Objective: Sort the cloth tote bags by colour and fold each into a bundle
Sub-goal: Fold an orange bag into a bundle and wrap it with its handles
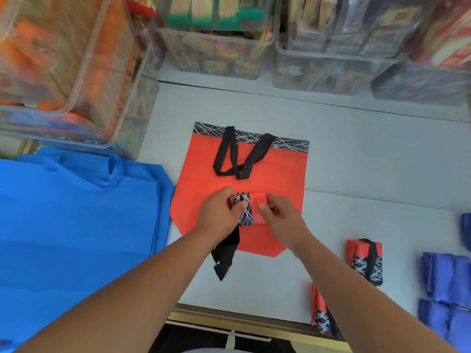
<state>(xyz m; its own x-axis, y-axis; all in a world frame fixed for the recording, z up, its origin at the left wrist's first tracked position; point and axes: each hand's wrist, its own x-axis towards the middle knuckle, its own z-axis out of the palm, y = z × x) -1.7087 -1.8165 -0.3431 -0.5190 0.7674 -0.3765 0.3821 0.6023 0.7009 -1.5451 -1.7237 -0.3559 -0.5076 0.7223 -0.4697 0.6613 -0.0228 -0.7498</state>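
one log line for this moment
step: bundling | left hand: grips red bundle | right hand: pinches its flap | beneath: flat red bag

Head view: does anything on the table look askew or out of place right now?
Mostly tidy. A black strap dangles loose from the half-folded bundle held by the left hand and right hand. One finished red bundle sits right at the front edge of the table.
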